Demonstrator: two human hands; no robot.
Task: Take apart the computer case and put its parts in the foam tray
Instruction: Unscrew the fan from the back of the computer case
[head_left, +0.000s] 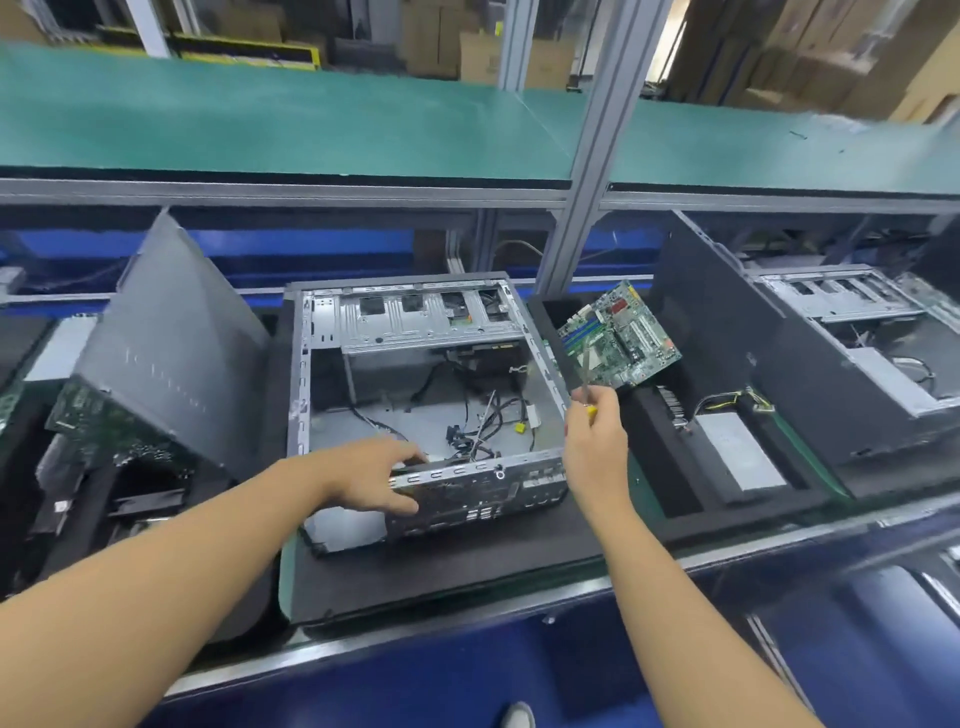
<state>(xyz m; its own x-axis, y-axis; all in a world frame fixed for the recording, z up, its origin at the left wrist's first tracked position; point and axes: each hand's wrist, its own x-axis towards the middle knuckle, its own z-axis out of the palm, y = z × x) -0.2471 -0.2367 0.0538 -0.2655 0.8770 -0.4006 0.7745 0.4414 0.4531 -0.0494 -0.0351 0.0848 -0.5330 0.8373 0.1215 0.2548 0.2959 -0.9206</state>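
Left hand (374, 480) is clamped on the near wall of the computer case (322, 364), fingers hooked over the rim, thumb on the outside. The case lies open side up on a black foam pad (441, 569) at the near edge of the bench (519, 604), with just loose cables (483, 423) and the drive cage (415, 317) inside. Right hand (597, 439) is up in the air gripping the motherboard (621, 338) by its near corner, with a yellow-handled screwdriver (586, 376) tucked into the same grip. The board hangs tilted over the far-left corner of the foam tray (753, 508), which sits just right of the case and has a power supply (737, 452) in it. A grey side panel (171, 343) leans up on the left, and there's another case (857, 332) at the far right.
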